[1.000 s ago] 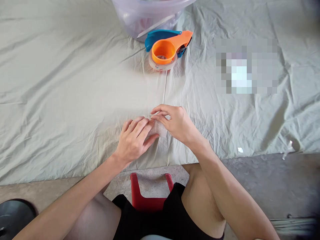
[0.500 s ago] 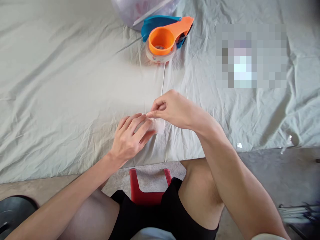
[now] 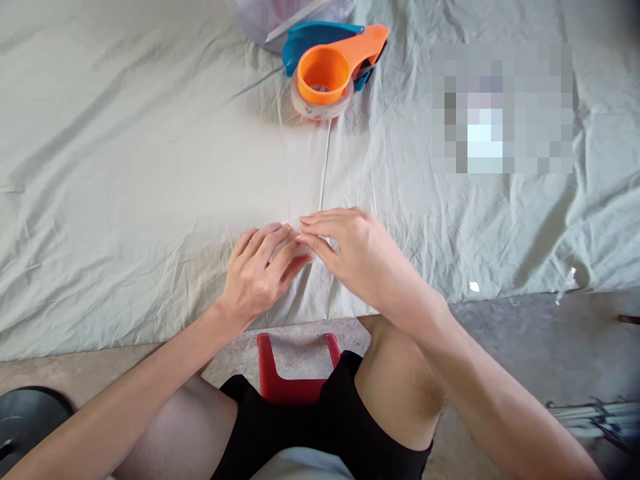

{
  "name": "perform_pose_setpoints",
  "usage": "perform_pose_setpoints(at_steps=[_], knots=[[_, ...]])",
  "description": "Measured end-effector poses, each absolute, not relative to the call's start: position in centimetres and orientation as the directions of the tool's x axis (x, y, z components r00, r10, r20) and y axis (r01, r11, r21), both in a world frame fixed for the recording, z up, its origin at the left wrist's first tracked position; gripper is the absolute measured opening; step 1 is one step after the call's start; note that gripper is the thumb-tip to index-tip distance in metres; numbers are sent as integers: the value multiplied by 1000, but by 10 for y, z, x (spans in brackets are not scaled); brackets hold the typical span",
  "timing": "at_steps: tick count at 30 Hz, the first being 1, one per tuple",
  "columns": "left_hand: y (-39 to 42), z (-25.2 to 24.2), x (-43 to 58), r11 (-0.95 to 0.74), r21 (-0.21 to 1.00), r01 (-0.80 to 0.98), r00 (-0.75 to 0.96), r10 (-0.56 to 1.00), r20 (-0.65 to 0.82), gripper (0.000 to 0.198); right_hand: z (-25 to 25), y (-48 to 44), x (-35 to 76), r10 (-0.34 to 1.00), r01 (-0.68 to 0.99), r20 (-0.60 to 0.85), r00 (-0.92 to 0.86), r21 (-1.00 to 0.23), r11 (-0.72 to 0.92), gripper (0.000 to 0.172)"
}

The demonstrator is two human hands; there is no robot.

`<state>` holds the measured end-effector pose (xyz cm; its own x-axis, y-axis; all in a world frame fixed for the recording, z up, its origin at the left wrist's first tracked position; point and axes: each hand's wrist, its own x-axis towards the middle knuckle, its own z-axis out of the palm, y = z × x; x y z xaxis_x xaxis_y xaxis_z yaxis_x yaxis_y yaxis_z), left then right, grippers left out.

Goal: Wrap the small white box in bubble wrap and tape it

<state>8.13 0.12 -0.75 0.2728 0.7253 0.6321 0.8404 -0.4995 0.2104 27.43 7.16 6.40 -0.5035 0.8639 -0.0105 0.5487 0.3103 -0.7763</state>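
Observation:
My left hand (image 3: 257,273) lies on the pale sheet (image 3: 125,167), fingers bent over a small clear plastic piece (image 3: 299,252) and pressing it down. My right hand (image 3: 353,257) meets it from the right. Its fingers are stretched out low and its fingertips and thumb close on the same piece. Most of the piece is hidden under the fingers. A thin clear strip of tape (image 3: 325,163) runs from the hands up to an orange and blue tape dispenser (image 3: 327,70) with a clear roll, lying farther back on the sheet.
A clear plastic tub (image 3: 295,13) stands behind the dispenser at the top edge. A blurred patch (image 3: 500,110) sits at the right. A red stool (image 3: 290,377) shows between my knees, with bare floor (image 3: 525,340) beside it and a black round object (image 3: 25,420) at the bottom left.
My right hand, raised and pinching half a second ago, has come down flat onto the piece. My left hand stays in place. The view has shifted slightly.

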Motion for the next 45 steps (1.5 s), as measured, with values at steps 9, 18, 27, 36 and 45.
perform_pose_setpoints(at_steps=[9, 18, 27, 36, 45], knots=[[-7, -10, 87, -409, 453, 792, 100, 819, 564, 31, 31, 6, 284, 741, 713, 150, -655, -201, 672, 69], [-15, -14, 93, -408, 413, 814, 144, 832, 536, 34, 30, 27, 284, 865, 594, 126, -485, -679, 432, 48], [-21, -8, 95, -335, 541, 772, 54, 882, 469, 24, 6, 34, 277, 934, 478, 138, -329, -828, 292, 28], [-35, -26, 109, -74, 901, 427, -25, 995, 93, 65, -19, 11, 261, 959, 458, 81, -273, -865, 203, 64], [-22, -5, 77, -9, 877, 480, 302, 940, -156, 83, -14, 22, 272, 906, 386, 69, -418, -889, 247, 58]])
